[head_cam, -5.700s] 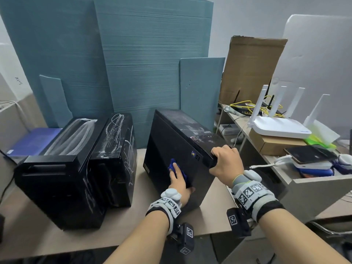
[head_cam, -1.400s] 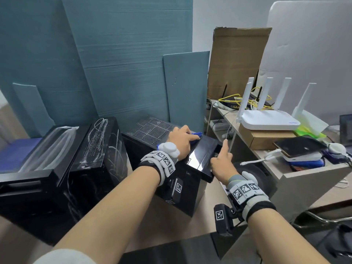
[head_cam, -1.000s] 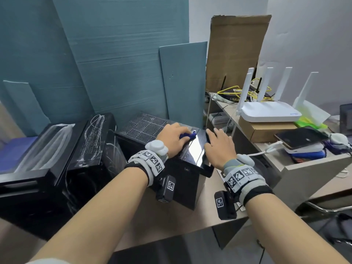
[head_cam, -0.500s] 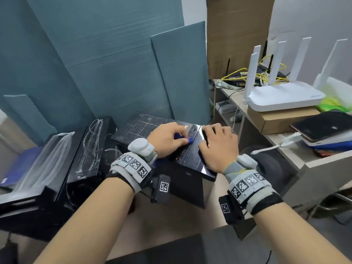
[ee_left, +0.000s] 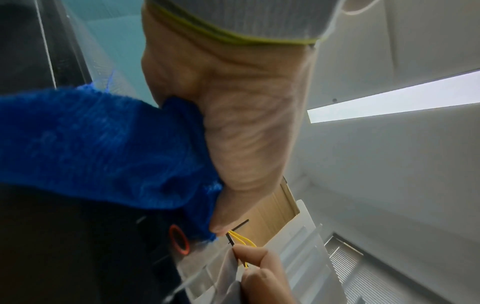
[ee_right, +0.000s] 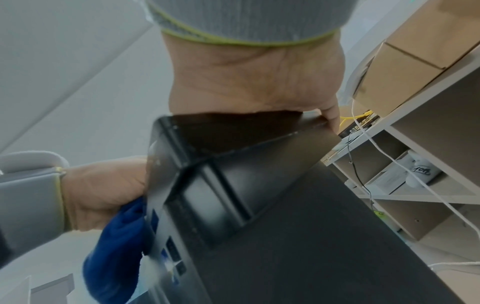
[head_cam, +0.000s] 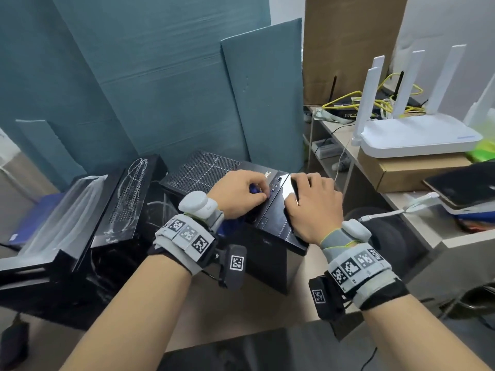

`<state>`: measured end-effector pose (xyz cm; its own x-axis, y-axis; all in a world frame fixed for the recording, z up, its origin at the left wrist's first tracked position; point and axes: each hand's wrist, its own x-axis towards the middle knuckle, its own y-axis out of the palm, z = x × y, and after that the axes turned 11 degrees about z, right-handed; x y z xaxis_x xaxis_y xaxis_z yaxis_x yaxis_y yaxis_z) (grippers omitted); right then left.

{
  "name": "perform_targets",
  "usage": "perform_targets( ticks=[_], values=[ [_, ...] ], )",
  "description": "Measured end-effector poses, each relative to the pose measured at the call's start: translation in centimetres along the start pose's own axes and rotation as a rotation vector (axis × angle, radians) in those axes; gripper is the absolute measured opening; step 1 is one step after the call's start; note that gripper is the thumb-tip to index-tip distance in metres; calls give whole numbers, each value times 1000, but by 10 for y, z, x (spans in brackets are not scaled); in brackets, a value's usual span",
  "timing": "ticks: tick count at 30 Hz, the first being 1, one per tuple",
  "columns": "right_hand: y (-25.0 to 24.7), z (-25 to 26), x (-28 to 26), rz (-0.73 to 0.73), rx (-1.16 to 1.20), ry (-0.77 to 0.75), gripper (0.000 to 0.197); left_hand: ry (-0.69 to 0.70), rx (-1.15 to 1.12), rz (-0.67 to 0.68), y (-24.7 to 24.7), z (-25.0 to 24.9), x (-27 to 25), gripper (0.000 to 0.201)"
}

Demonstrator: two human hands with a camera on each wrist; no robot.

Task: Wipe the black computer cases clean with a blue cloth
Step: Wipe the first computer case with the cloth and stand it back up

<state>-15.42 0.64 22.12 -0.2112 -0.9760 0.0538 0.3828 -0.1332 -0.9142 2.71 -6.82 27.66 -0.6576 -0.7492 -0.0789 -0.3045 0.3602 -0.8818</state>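
Observation:
A black computer case (head_cam: pixel 206 171) with a mesh top and a glossy front panel stands in the middle of the desk. My left hand (head_cam: pixel 241 191) grips a bunched blue cloth (head_cam: pixel 253 189) and presses it onto the case's panel beside the ports. In the left wrist view the blue cloth (ee_left: pixel 98 144) bulges out from under the palm onto the black surface. My right hand (head_cam: pixel 313 203) lies on the glossy panel to the right of the cloth, its fingers curled over the edge. Its palm (ee_right: pixel 254 82) sits on the case (ee_right: pixel 272 216) in the right wrist view.
Two more black cases (head_cam: pixel 126 199) (head_cam: pixel 48 231) stand side by side on the left. Teal foam boards (head_cam: pixel 160 76) lean behind them. On the right, a shelf (head_cam: pixel 434 231) carries a white router (head_cam: pixel 417 137), a cardboard box (head_cam: pixel 412 170), yellow cables and a phone.
My right hand went from one raised finger beside the case to lying on the glossy panel. My left hand drew the cloth slightly nearer along the panel. The head view came closer.

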Motion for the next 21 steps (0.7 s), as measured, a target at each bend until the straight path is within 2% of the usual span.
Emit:
perform_targets(
  ticks=[4, 9, 12, 15, 19, 21],
  values=[
    [-3, -6, 2, 11, 33, 3, 41, 10, 66, -87, 11, -9, 2, 7],
    [-4, -5, 1, 12, 62, 4, 40, 69, 43, 122, -14, -4, -14, 11],
    [-2, -3, 0, 9, 70, 5, 40, 40, 40, 107, -13, -3, -21, 16],
    [-4, -6, 0, 14, 78, 15, 40, 54, 108, 50, -6, -7, -17, 10],
    [-5, -6, 1, 20, 95, 18, 41, 53, 72, 225, -20, -5, -21, 9],
    [-3, -4, 1, 19, 92, 21, 40, 54, 83, 201, -19, -5, -21, 8]
  ],
)
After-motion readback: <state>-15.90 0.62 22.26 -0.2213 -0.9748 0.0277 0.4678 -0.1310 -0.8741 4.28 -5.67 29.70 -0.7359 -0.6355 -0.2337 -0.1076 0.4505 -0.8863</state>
